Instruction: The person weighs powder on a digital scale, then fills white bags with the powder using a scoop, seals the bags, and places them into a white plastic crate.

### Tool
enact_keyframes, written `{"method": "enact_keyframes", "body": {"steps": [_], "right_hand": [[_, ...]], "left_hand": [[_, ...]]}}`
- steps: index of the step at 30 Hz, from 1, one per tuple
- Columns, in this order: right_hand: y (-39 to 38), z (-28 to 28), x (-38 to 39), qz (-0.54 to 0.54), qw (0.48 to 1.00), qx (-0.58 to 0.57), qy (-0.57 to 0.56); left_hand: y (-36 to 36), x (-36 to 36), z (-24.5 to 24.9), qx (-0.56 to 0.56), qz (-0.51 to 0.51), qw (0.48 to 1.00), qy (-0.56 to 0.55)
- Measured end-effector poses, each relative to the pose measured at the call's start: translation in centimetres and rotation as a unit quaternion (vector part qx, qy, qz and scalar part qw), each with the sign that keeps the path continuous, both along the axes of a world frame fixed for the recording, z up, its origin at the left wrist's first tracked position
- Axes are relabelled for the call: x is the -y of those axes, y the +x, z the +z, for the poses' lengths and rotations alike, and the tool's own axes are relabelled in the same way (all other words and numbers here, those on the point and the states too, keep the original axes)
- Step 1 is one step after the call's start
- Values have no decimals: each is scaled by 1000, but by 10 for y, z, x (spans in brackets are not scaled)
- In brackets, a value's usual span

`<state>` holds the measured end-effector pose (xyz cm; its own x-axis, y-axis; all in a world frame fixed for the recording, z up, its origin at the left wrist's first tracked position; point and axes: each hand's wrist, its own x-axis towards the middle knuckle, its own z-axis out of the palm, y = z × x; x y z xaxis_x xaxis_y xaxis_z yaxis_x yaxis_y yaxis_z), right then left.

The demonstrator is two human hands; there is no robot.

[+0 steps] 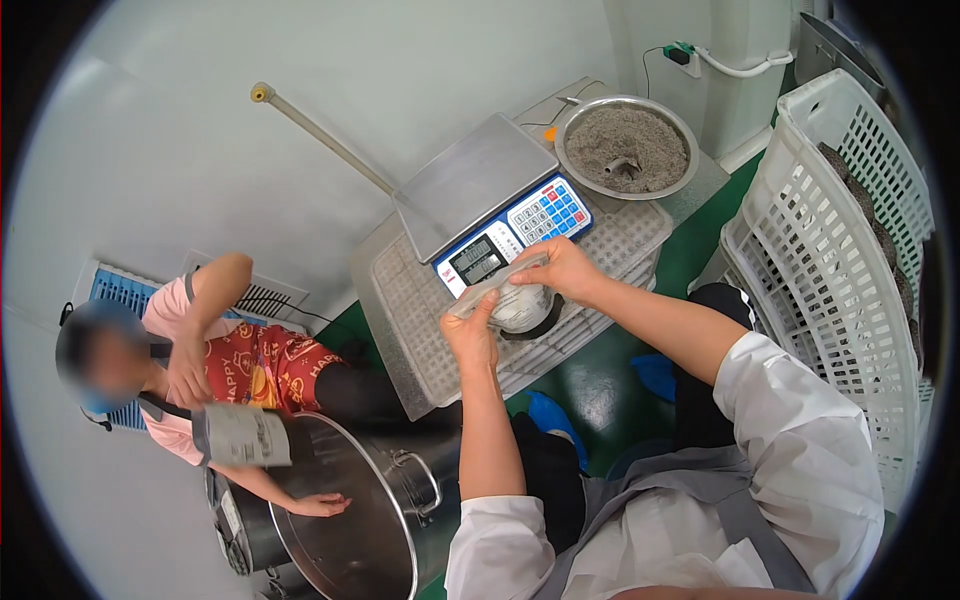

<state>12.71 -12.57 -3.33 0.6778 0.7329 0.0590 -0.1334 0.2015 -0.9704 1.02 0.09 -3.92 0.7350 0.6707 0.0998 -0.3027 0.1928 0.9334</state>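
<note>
My left hand [474, 328] and my right hand [566, 272] pinch the top edge of a plastic pouch [522, 308] with a pale printed label. The pouch hangs upright in front of the digital scale [500, 225], and its dark lower part bulges. What is inside cannot be made out. Blue number keys and a small display face me on the scale, below its bare metal pan [478, 185]. Behind and to the right, a steel bowl [692, 172] holds grey-brown coarse powder [640, 130] with a metal scoop [620, 165] stuck in it.
At left, a co-worker in a red patterned apron [240, 375] holds a labelled pouch [245, 435] over a large steel pot [345, 530]. White plastic crates [800, 230] stand stacked at right, with dark packs inside. The scale rests on a plastic crate [400, 285].
</note>
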Motion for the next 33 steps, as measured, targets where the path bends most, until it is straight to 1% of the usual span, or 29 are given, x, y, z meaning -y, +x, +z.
{"method": "enact_keyframes", "body": {"steps": [4, 6, 9, 11, 13, 15, 16, 18, 21, 23, 25, 26, 27, 28, 30, 31, 32, 33], "right_hand": [[-2, -4, 0, -15, 1000, 16, -10], [-1, -4, -2, -53, 992, 102, -51], [-4, -3, -6, -50, 997, 45, -39], [-6, 1, -9, -37, 999, 31, -26], [-7, 5, -6, -27, 999, -36, -3], [-7, 5, -4, -27, 999, -45, 1], [-8, 6, -5, -31, 998, -55, 7], [-10, 8, -8, -31, 997, -70, 13], [-10, 9, -9, -50, 997, -52, 10], [-5, 16, -4, -16, 999, 10, -51], [-3, 19, -1, -22, 997, 21, -67], [-4, 21, 0, -32, 996, 28, -84], [-5, 24, 1, -31, 996, 34, -78], [-4, 28, 3, -30, 996, 35, -77], [-1, 35, 4, -13, 985, 106, -133], [3, 34, 4, 0, 979, 143, -143], [4, 41, 7, 4, 979, 146, -140], [5, 53, 15, 39, 957, 233, -166]], "left_hand": [[1, 1, 2, -6, 2, 1000, 9], [0, -3, -1, -19, 6, 1000, 17], [0, -9, -7, -29, 11, 999, 24], [-1, -5, 2, -23, 0, 1000, 15], [-2, -4, 5, -14, -3, 1000, 5], [-2, -4, 6, 18, -18, 999, -26], [-2, -4, 5, 20, -14, 999, -25], [-1, -3, 2, 38, 26, 999, -19], [-3, -5, 1, 20, 38, 999, -23], [-4, -5, 3, 19, 25, 999, -14], [-7, -9, 5, 19, 16, 1000, -3], [-8, -11, 4, -5, 14, 1000, 27], [-8, -11, 3, -30, 11, 998, 57], [-9, -12, 2, -29, 13, 998, 57], [-12, -14, -1, -51, 38, 995, 82], [-14, -14, 0, -49, 42, 994, 83], [-16, -12, 3, -72, 53, 984, 157], [-18, -9, 5, -95, 66, 966, 230]]}}
